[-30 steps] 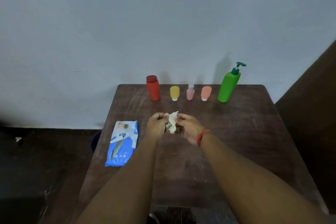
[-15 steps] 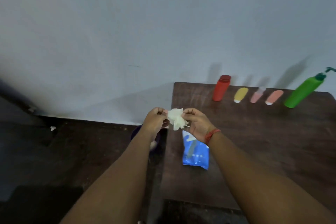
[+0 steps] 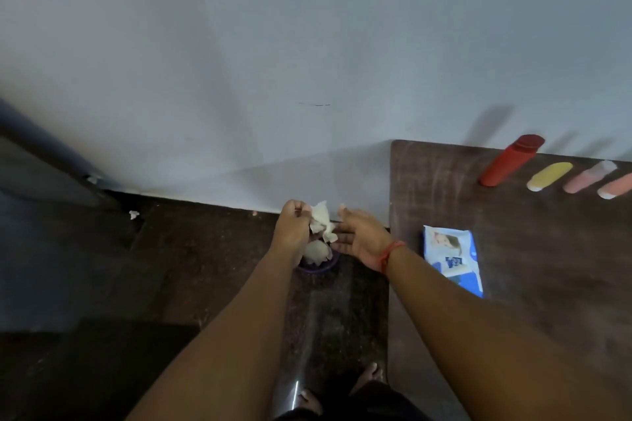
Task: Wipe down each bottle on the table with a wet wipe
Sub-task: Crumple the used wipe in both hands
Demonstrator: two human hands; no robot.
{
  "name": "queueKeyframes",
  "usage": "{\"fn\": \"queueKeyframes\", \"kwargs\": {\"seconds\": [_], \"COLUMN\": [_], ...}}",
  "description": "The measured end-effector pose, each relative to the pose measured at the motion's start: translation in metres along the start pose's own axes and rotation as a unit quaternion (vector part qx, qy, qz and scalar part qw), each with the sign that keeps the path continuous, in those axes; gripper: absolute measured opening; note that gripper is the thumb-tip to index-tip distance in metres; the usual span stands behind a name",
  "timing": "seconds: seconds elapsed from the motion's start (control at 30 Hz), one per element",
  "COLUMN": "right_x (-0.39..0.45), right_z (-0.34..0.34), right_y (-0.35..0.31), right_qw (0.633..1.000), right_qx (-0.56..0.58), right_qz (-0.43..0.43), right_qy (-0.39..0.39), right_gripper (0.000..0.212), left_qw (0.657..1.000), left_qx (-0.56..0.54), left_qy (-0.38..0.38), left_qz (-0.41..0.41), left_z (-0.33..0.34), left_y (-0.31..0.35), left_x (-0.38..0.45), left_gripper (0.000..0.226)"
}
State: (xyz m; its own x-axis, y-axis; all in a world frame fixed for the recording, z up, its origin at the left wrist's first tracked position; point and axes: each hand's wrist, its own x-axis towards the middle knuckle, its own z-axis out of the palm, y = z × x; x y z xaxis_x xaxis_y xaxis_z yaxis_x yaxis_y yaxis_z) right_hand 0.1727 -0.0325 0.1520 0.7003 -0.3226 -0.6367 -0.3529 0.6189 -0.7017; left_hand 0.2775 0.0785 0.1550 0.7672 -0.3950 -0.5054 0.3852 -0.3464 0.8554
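Left hand (image 3: 294, 225) pinches a crumpled wipe (image 3: 321, 220) in curled fingers, off the table's left edge, above a dark bin (image 3: 318, 267) on the floor that has white wads in it. Right hand (image 3: 359, 236) just beside, fingers straight, holding nothing. Wipe pack (image 3: 451, 258) lies flat near the edge of the table (image 3: 513, 284). At the back: red bottle (image 3: 509, 161), yellow bottle (image 3: 549, 175), two pink bottles (image 3: 590, 176).
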Motion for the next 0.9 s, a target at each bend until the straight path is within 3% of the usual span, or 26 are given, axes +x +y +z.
{"fn": "queueKeyframes", "kwargs": {"seconds": [0.07, 0.13, 0.23, 0.3, 0.4, 0.5, 0.63, 0.7, 0.9], "right_x": [0.02, 0.042, 0.078, 0.098, 0.128, 0.159, 0.197, 0.214, 0.283], "right_z": [0.012, 0.024, 0.039, 0.047, 0.05, 0.058, 0.063, 0.059, 0.028], "right_y": [0.011, 0.022, 0.029, 0.029, 0.03, 0.038, 0.059, 0.076, 0.142], "right_qw": [0.994, 0.989, 0.997, 0.999, 0.997, 0.997, 0.994, 0.993, 0.973], "right_qx": [-0.024, -0.036, 0.001, 0.01, 0.031, 0.008, -0.046, -0.023, 0.136], "right_qz": [0.07, 0.091, 0.064, 0.05, 0.055, 0.074, 0.089, 0.091, 0.085], "right_qy": [-0.08, -0.112, -0.047, 0.007, 0.047, 0.036, 0.041, 0.075, 0.166], "right_gripper": [0.036, 0.03, 0.007, 0.005, 0.009, 0.018, 0.015, 0.015, 0.008], "left_qw": [1.0, 0.998, 0.995, 0.998, 0.993, 0.978, 0.956, 0.959, 0.965], "left_qx": [0.023, 0.059, 0.073, 0.027, -0.039, 0.017, 0.109, 0.117, 0.238], "left_qy": [-0.006, 0.013, 0.06, 0.057, -0.023, -0.115, -0.161, -0.152, -0.085], "left_qz": [-0.007, 0.008, 0.02, -0.023, -0.112, -0.173, -0.218, -0.207, -0.075], "left_z": [-0.015, -0.03, -0.053, -0.064, -0.077, -0.084, -0.087, -0.084, -0.06], "left_y": [0.001, 0.0, -0.009, -0.015, -0.032, -0.044, -0.064, -0.082, -0.152], "left_x": [0.011, 0.025, 0.056, 0.076, 0.116, 0.161, 0.202, 0.221, 0.277], "left_gripper": [0.011, 0.01, 0.008, 0.004, 0.025, 0.048, 0.031, 0.017, 0.022]}}
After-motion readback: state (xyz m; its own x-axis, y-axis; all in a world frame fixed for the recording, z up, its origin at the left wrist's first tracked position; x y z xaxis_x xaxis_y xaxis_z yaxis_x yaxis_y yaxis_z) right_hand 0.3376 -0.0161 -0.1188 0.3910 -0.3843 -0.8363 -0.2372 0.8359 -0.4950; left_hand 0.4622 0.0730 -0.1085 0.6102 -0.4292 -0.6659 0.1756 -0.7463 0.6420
